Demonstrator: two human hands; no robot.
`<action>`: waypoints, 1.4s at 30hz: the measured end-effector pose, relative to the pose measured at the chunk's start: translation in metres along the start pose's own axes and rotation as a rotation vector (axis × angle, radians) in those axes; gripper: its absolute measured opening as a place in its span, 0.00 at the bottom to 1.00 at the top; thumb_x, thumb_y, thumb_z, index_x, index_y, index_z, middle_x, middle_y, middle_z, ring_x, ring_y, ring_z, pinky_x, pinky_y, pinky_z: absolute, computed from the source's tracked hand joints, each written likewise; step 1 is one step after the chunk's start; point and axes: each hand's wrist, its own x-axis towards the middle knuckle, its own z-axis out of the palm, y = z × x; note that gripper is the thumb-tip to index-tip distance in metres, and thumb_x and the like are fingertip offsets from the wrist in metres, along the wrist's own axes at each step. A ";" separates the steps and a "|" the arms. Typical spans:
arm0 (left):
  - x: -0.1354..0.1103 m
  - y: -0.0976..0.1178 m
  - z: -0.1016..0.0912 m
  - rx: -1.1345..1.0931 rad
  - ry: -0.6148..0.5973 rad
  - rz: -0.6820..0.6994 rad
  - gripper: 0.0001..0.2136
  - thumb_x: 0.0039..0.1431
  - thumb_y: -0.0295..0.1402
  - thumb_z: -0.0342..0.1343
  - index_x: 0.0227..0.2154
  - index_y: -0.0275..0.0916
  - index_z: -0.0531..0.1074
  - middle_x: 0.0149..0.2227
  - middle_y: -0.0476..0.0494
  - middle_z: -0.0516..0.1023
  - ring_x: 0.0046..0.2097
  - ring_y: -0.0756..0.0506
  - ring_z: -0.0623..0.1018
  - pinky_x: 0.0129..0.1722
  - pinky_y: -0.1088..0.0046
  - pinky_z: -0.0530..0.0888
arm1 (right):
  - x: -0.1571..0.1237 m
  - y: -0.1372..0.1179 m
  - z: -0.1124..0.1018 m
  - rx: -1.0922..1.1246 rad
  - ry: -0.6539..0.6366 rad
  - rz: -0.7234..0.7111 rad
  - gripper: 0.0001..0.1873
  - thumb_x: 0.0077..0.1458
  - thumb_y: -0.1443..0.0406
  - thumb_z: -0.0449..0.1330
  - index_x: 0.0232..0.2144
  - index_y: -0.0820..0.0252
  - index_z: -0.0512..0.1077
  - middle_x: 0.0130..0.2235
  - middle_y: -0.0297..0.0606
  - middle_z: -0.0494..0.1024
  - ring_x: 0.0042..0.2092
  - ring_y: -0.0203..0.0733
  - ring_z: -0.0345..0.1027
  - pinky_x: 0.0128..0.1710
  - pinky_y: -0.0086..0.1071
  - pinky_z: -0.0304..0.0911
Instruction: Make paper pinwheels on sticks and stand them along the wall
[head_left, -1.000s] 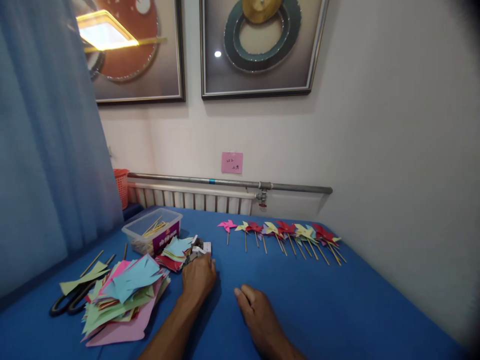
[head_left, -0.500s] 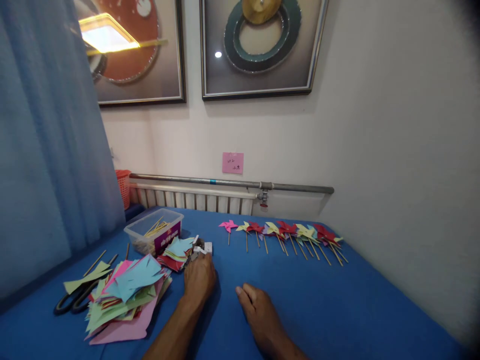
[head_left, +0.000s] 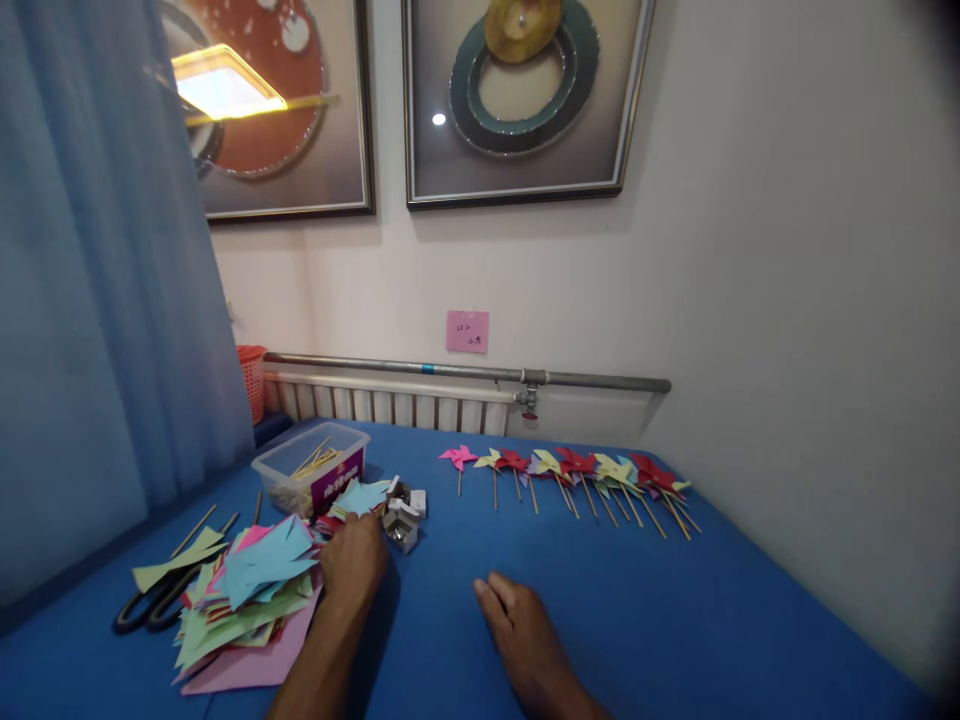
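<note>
My left hand (head_left: 355, 560) reaches onto a small stack of cut paper squares (head_left: 361, 498), light blue on top with red below. Its fingertips are hidden from me, so whether it grips a sheet does not show. Just right of it stand small open white boxes (head_left: 403, 522) with tiny shiny pieces inside. My right hand (head_left: 521, 635) rests on the blue table (head_left: 637, 620), fingers curled and thumb against the index finger; anything inside is hidden. A larger pile of coloured paper (head_left: 251, 590) lies left of my left forearm.
A clear plastic tub (head_left: 311, 465) of thin sticks stands behind the paper. Black-handled scissors (head_left: 154, 605) lie partly under green paper at the left. Along the back right is a row of paper pinwheels (head_left: 577, 462) on sticks. A blue curtain (head_left: 112, 300) hangs at the left.
My left hand has moved left from the small white boxes onto the small paper stack, uncovering the boxes. The right hand stays in place, still curled.
</note>
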 end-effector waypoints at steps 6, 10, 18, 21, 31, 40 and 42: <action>-0.001 -0.003 -0.001 0.001 -0.040 -0.017 0.21 0.62 0.21 0.37 0.43 0.33 0.76 0.49 0.28 0.76 0.44 0.35 0.81 0.39 0.61 0.74 | -0.001 -0.002 0.000 0.028 0.007 -0.016 0.22 0.63 0.51 0.47 0.20 0.54 0.52 0.21 0.26 0.56 0.27 0.36 0.51 0.28 0.32 0.46; 0.002 -0.007 -0.001 0.007 -0.055 -0.008 0.22 0.62 0.20 0.36 0.42 0.33 0.77 0.49 0.27 0.76 0.45 0.35 0.81 0.39 0.60 0.75 | -0.001 -0.002 -0.001 0.033 -0.003 -0.010 0.23 0.62 0.50 0.46 0.21 0.54 0.51 0.22 0.26 0.55 0.27 0.36 0.51 0.28 0.32 0.45; 0.005 -0.006 -0.001 -0.013 0.000 -0.031 0.21 0.65 0.24 0.36 0.42 0.33 0.77 0.46 0.29 0.78 0.43 0.36 0.82 0.38 0.63 0.74 | -0.003 -0.007 -0.003 0.003 -0.016 0.008 0.21 0.63 0.52 0.46 0.21 0.54 0.50 0.22 0.26 0.54 0.27 0.35 0.50 0.29 0.32 0.44; 0.007 -0.006 -0.001 -0.052 0.020 -0.042 0.18 0.67 0.29 0.38 0.43 0.34 0.76 0.47 0.31 0.78 0.43 0.36 0.81 0.38 0.65 0.72 | -0.002 -0.006 -0.002 0.003 -0.015 0.001 0.22 0.63 0.53 0.46 0.21 0.55 0.51 0.22 0.26 0.55 0.27 0.35 0.50 0.29 0.32 0.45; 0.022 -0.012 0.005 -0.472 0.008 -0.079 0.14 0.64 0.36 0.48 0.38 0.41 0.79 0.39 0.41 0.83 0.43 0.41 0.80 0.38 0.70 0.67 | -0.001 -0.001 0.000 0.032 -0.007 -0.021 0.22 0.63 0.52 0.48 0.20 0.55 0.51 0.21 0.26 0.54 0.26 0.34 0.50 0.28 0.31 0.45; 0.020 -0.011 -0.001 -0.576 0.270 -0.113 0.14 0.64 0.32 0.47 0.39 0.38 0.78 0.43 0.37 0.82 0.45 0.41 0.79 0.45 0.69 0.69 | -0.001 -0.001 0.000 0.028 -0.004 -0.030 0.23 0.63 0.52 0.47 0.20 0.55 0.51 0.21 0.26 0.55 0.27 0.35 0.50 0.28 0.31 0.45; 0.018 -0.011 -0.005 -0.626 0.298 -0.131 0.12 0.64 0.33 0.48 0.38 0.38 0.77 0.42 0.38 0.82 0.44 0.41 0.79 0.45 0.69 0.70 | -0.001 -0.001 0.000 0.014 -0.004 -0.023 0.22 0.63 0.52 0.47 0.20 0.55 0.51 0.22 0.26 0.55 0.27 0.35 0.50 0.28 0.31 0.45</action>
